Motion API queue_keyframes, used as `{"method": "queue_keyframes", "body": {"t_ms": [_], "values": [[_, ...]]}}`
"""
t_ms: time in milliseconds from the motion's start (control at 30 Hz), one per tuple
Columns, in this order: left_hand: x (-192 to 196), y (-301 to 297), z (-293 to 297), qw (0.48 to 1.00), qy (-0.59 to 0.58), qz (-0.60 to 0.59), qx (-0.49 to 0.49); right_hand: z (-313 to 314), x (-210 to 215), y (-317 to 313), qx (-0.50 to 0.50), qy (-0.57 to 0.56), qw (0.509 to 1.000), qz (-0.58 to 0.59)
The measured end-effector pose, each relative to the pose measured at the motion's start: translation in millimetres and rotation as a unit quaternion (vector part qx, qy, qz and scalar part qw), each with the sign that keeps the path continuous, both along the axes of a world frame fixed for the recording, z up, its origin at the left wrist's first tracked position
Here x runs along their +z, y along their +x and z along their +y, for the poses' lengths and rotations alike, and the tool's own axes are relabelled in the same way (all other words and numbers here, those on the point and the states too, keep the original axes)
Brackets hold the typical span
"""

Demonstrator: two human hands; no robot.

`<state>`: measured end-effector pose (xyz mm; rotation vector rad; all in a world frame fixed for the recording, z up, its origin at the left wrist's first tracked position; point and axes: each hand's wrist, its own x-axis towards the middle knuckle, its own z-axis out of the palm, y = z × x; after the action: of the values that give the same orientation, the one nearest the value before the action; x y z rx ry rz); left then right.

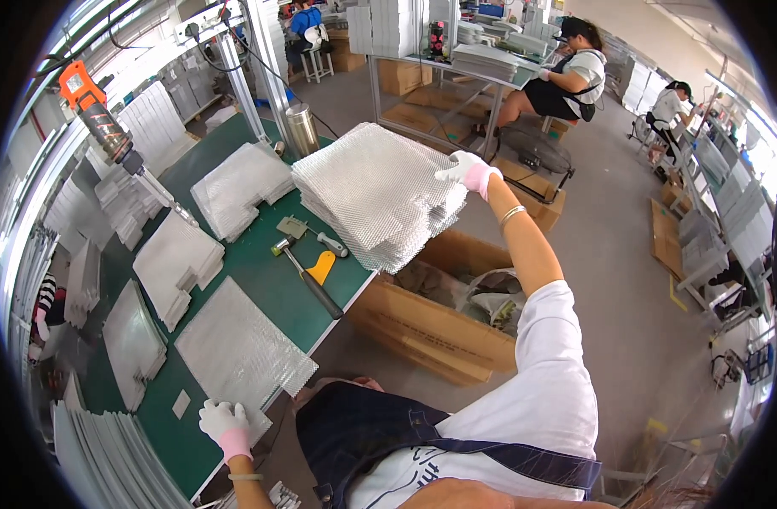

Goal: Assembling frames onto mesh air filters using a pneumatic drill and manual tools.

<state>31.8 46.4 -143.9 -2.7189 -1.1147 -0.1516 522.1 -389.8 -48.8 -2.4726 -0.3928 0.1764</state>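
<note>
Right hand [466, 170] gripping mesh stack [373, 193]; left hand [222, 422] flat on mesh sheet [240, 349]

A long green-topped counter [261, 280] runs along the left, beside a wide grey concrete floor [626, 280] in a bright workshop. Open cardboard boxes [431, 327] sit on the floor against it — farther back stands a metal-framed table [456, 72], where seated workers [566, 81] line the aisle under strong daylight.

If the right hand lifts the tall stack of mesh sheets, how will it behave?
The stack of mesh sheets probably feels light, since it is open mesh. Its edge overhangs the table, so it may sag or slide. Loose sheets could fan apart under the right hand.
</note>
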Motion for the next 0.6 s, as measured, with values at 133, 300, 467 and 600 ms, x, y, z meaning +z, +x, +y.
{"method": "queue_keyframes", "body": {"t_ms": [133,300,467,600], "values": [[6,-6,-3,0.999,-0.018,0.027,0.027,47,10,-27,0.0,-0.19,0.98,-0.061],[-3,-5,-1,1.0,-0.017,-0.01,0.013,63,23,-47,-0.013,-0.349,0.931,-0.103],[0,-3,-3,1.0,-0.003,-0.014,0.001,53,36,-31,-0.072,-0.294,0.944,-0.132],[4,-4,-3,1.0,-0.01,-0.008,0.007,28,40,-5,0.018,0.172,0.985,-0.011]]}}
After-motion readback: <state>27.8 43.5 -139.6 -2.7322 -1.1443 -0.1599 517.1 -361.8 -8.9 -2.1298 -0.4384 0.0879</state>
